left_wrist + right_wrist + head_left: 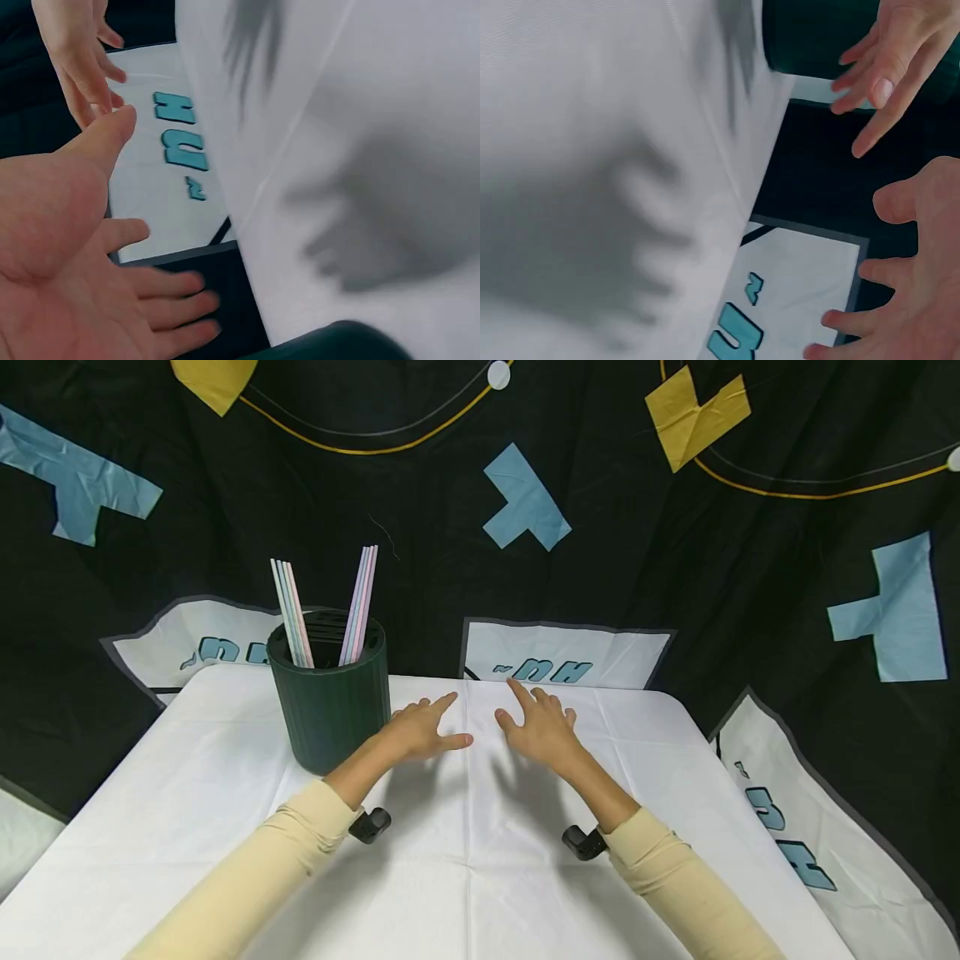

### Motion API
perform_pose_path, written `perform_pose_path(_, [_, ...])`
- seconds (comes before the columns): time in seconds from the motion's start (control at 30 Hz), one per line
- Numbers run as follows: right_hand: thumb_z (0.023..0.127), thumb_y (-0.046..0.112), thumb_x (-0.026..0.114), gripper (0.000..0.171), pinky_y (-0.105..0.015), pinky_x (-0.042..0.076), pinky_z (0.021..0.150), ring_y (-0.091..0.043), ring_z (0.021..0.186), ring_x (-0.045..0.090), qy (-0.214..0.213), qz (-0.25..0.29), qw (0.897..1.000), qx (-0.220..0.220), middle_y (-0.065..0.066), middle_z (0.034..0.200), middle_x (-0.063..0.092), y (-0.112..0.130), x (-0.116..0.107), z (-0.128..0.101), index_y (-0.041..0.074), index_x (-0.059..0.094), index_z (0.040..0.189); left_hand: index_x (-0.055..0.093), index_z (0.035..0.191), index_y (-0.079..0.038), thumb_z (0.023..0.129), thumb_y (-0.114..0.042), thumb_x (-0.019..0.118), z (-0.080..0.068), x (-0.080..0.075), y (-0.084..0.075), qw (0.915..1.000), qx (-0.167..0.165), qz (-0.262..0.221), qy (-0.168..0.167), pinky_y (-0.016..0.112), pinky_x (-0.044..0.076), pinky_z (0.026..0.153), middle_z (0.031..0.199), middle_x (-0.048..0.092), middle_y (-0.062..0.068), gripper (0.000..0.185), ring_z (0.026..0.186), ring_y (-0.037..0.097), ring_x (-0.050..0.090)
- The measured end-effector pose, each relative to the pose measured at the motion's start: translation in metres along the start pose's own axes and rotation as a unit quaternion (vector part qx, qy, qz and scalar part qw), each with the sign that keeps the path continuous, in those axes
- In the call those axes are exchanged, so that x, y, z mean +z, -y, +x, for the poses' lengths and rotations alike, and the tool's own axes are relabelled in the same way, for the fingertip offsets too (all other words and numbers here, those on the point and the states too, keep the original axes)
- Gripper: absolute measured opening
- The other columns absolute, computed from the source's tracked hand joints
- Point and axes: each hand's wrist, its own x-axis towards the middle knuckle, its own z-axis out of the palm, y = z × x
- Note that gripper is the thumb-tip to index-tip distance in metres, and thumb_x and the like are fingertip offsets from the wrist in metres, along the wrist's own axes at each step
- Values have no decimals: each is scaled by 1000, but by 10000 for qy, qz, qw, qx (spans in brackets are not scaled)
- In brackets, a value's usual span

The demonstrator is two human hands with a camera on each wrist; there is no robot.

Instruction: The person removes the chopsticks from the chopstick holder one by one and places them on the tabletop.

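Hovered with left hand (416, 732) and right hand (545, 735) spread, empty, above white cloth (427, 906); probably needed slow care round green container (330, 714) beside left hand.

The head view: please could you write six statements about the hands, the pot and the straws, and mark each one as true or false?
1. The left hand is nearer to the pot than the right hand is. True.
2. The straws stand in the pot in two bunches. True.
3. The pot lies on its side. False: it stands upright.
4. The left hand grips a straw. False: it holds nothing.
5. Both hands are above the table. True.
6. The two hands are clasped together. False: there is a gap between them.
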Motion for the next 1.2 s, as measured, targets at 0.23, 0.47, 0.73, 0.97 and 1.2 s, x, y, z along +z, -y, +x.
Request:
perform_pose_path(0.23, [102, 42, 50, 57, -60, 41, 111, -40, 139, 48, 114, 821, 9962, -283, -18, 150, 53, 11, -17, 8, 15, 46, 152, 43, 154, -9, 99, -45, 61, -12, -28, 3, 9998, 122, -35, 136, 57, 41, 114, 152, 51, 17, 67, 140, 41, 46])
perform_pose_path(0.47, [101, 40, 53, 49, -53, 52, 98, -36, 123, 62, 241, 1196, 9911, -538, -18, 131, 67, 29, -40, 14, 12, 58, 141, 60, 140, -6, 101, -36, 60, -33, -62, 8, 9995, 280, -143, 96, 48, 57, 95, 126, 70, 18, 49, 115, 32, 67])
perform_pose_path(0.73, [100, 40, 55, 46, -51, 53, 96, -29, 118, 64, 490, 1427, 9865, -637, -11, 128, 70, 63, -59, 23, 15, 61, 138, 66, 132, -8, 103, -33, 57, -67, -106, 18, 9982, 422, -426, -85, 48, 59, 87, 122, 71, 17, 39, 104, 31, 71])
perform_pose_path(0.97, [101, 37, 58, 45, -43, 55, 87, -25, 107, 65, 499, 1822, 9798, -653, -8, 122, 69, 94, -64, 33, 14, 60, 139, 60, 136, -4, 105, -35, 56, -93, -141, 39, 9931, 137, -1089, -413, 53, 56, 95, 119, 70, 21, 44, 106, 35, 69])
perform_pose_path(1.2, [102, 35, 59, 44, -37, 59, 87, -23, 97, 69, 691, 2444, 9650, -650, -8, 119, 68, 117, -64, 44, 11, 59, 139, 51, 146, -6, 105, -44, 51, -107, -162, 65, 9853, -423, -1333, -986, 68, 44, 104, 137, 59, 27, 56, 118, 44, 62])
